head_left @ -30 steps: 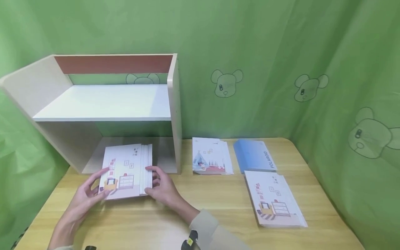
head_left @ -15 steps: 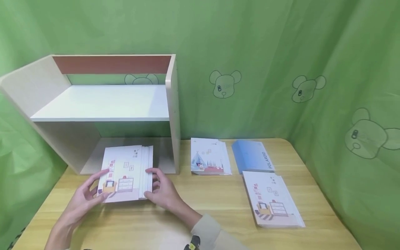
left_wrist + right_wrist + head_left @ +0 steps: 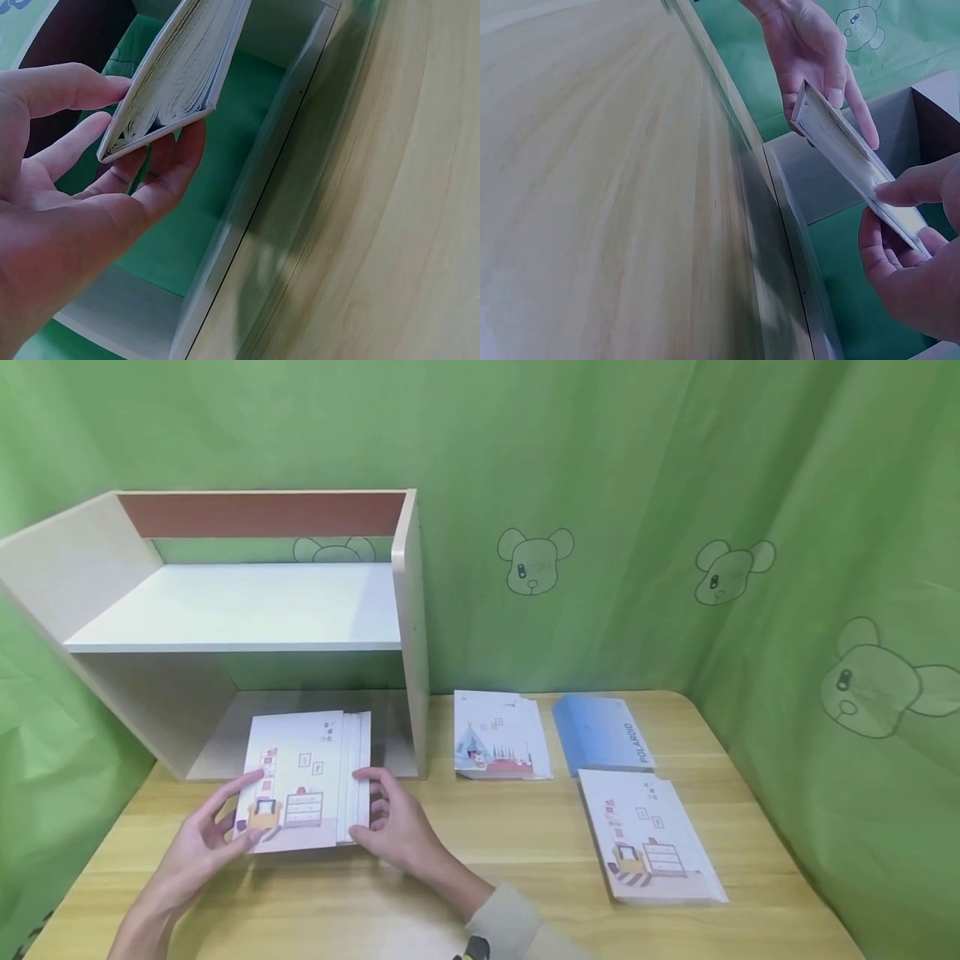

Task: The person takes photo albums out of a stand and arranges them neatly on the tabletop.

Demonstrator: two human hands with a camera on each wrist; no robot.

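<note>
Both hands hold a white book (image 3: 288,747) whose cover shows an armchair-like shape, a dresser and small picture frames. My left hand (image 3: 191,852) grips its left edge, while my right hand (image 3: 401,827) pinches the right edge between thumb and fingers. The book is raised off the table in front of the shelf's lower compartment. In the left wrist view, the page edges of the book (image 3: 176,82) face the camera, with fingers curled beneath. The right wrist view shows the thin side of the book (image 3: 847,154) between the two hands.
A wooden two-level shelf (image 3: 240,606) stands at the back left. To its right on the table (image 3: 480,843) lie a white book with a tent picture (image 3: 498,735), a blue POLAROID book (image 3: 603,735) and another white book with a dresser (image 3: 648,839). Green curtain (image 3: 600,460) hangs behind.
The held book and both hands have shifted slightly toward me. Both hands keep their grip. The head view has turned a little to the right; the other books lie as before.
</note>
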